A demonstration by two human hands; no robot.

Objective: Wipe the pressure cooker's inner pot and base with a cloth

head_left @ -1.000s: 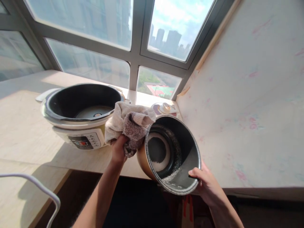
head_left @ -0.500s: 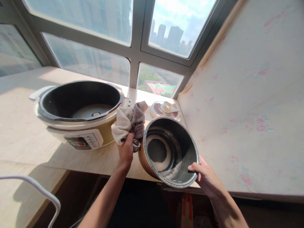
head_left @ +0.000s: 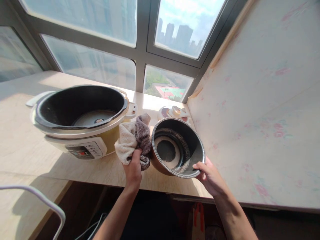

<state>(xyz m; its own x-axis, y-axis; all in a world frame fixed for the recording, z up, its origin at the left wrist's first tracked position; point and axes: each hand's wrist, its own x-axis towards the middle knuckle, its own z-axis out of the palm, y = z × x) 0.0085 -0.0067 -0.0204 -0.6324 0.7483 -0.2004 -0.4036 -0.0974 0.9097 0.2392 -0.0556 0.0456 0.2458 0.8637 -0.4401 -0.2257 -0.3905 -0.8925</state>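
Countertop (head_left: 15, 133), pale and faintly marbled, spreads beneath our hands and on past them to a gray window frame (head_left: 141, 33). Sunlight whitens the stretch beyond our hands, and soft shadows lie to their left. Through the panes, past our right hand (head_left: 208, 175), we see hazy tower blocks (head_left: 183, 36) and, lower, a red and green sports court (head_left: 172, 92). Beyond that hand, to its right, rises a cream wall (head_left: 262, 106) patterned with pink flowers.

Our left hand (head_left: 133, 170) clutches a bunched beige and brown towel (head_left: 128, 140). Our right hand grips the rim of a cooker's inner pot (head_left: 166, 151), thumb inside; the pot stands between our hands, tilted so that its mouth faces us, and a pale ring marks its bottom. We cannot tell whether it touches the counter.

Left of our left hand sits the uncovered electric cooker (head_left: 87, 134). Just beyond the pot lies a partly hidden white lid (head_left: 172, 112) with a raised knob. A white cord (head_left: 37, 193) curves nearer us at far left; below our right hand shows a red-handled bag (head_left: 198, 221).
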